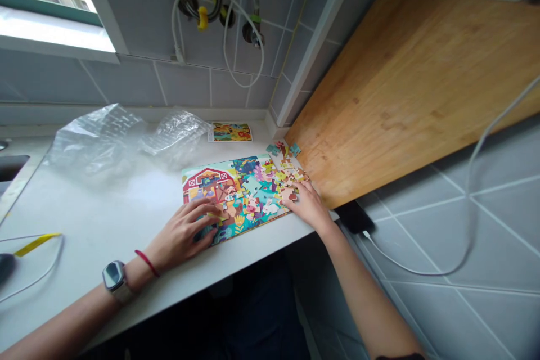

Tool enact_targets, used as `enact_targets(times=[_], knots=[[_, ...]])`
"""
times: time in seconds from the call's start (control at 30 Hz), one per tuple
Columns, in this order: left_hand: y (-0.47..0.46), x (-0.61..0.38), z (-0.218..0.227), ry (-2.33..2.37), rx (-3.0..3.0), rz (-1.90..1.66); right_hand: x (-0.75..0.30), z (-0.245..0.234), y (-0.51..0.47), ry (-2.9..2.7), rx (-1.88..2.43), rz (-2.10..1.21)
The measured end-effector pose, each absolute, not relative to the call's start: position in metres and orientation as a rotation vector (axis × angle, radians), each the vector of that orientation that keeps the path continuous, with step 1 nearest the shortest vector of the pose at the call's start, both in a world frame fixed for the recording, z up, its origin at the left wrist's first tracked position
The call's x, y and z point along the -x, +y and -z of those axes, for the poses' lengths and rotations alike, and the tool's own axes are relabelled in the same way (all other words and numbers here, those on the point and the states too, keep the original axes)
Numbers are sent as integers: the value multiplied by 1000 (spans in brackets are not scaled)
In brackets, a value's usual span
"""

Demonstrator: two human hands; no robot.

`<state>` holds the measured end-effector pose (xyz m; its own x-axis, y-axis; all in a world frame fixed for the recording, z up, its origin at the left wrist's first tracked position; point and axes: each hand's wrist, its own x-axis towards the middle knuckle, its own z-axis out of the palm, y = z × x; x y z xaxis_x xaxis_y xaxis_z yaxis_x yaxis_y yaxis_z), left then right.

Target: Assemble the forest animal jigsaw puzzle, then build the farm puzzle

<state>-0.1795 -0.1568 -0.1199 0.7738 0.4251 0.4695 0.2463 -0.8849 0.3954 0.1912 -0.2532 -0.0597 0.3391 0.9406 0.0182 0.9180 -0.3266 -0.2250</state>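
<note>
A partly assembled jigsaw puzzle point(242, 197) lies on the white countertop point(105, 208), showing a red barn and farm animals in bright colours. My left hand point(185, 230) rests with spread fingers on its lower left part, and the fingertips touch pieces near the barn. My right hand point(306, 203) lies at the puzzle's right end, its fingers on a heap of loose puzzle pieces point(289, 172). Neither hand visibly grips a piece. A small picture card point(231, 131) of a colourful scene lies beyond the puzzle, against the wall.
A crumpled clear plastic bag point(126, 138) lies behind the puzzle. A bamboo board point(405, 84) leans at the right, beside a black phone point(353, 216) on a white cable. Pipes and hoses point(215, 11) emerge from the tiled wall, and the counter's front edge runs below my wrists.
</note>
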Motion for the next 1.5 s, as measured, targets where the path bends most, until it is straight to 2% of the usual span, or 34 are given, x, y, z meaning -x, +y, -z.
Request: enact_targets(times=[0.5, 0.8, 1.03, 1.17, 1.5], knots=[[-160, 177, 109, 642, -2696, -748, -179, 85, -284, -1477, 1942, -171], [-164, 176, 108, 875, -2685, -702, -140, 91, -271, -1692, 1903, 40], [-163, 178, 112, 967, -2714, -692, -103, 95, -260, -2326, 1405, -214], [-162, 178, 114, 977, -2714, -676, -106, 101, -259, -2381, 1447, -261], [-162, 179, 115, 1004, -2692, -681, -179, 108, -265, -2319, 1519, -87]])
